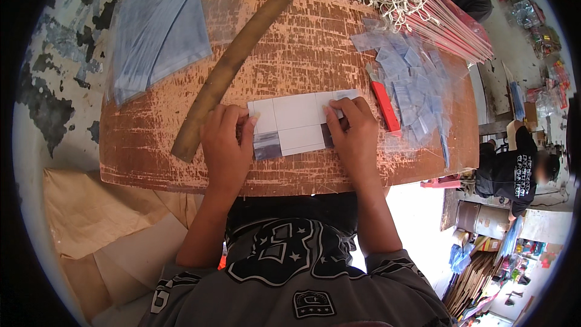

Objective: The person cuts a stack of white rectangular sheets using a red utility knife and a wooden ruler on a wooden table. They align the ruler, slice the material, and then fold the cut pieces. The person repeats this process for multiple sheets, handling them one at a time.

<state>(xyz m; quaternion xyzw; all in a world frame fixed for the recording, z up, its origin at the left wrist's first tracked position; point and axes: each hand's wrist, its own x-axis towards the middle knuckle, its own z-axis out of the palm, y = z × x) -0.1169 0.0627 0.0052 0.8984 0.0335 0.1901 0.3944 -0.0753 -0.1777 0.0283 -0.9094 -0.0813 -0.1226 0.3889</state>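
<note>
A single view was given, taken from a fisheye camera worn on the person's head. It looked steeply down over the person's chest and forearms, which entered from the lower edge, onto a worn wooden board (302, 54) close below. The left hand (225, 145) and right hand (354, 133) sat near the centre of the picture, so the camera faced the working spot almost squarely. The wide lens bent the board's edges and darkened the corners. At the right rim it took in a floor far below and another person (514, 172) there. No second view shared the scene.
</note>
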